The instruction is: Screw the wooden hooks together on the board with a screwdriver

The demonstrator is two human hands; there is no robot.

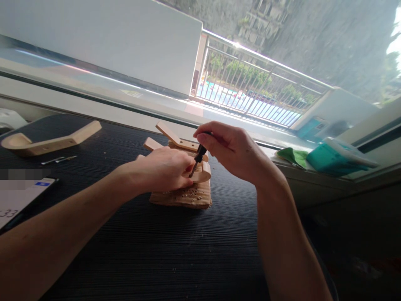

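Observation:
A screwdriver (200, 154) with a black handle is gripped from above by my right hand (233, 148), its shaft slanting down to the left. My left hand (163, 167) is closed over a pale wooden hook (202, 174), with its fingertips beside the screwdriver's tip. Whether a screw sits under the tip is hidden by those fingers. The hook rests on a wooden block (180, 200) whose top is pitted with small holes and crumbs. Behind it, another wooden hook (175, 136) with two drilled holes lies on the block.
On the dark table (156, 255), a loose wooden hook (53, 142) lies at the left with two screws (59, 160) before it. A phone (28, 200) lies nearer me. A green cloth (293, 156) and a teal container (335, 156) stand on the window sill.

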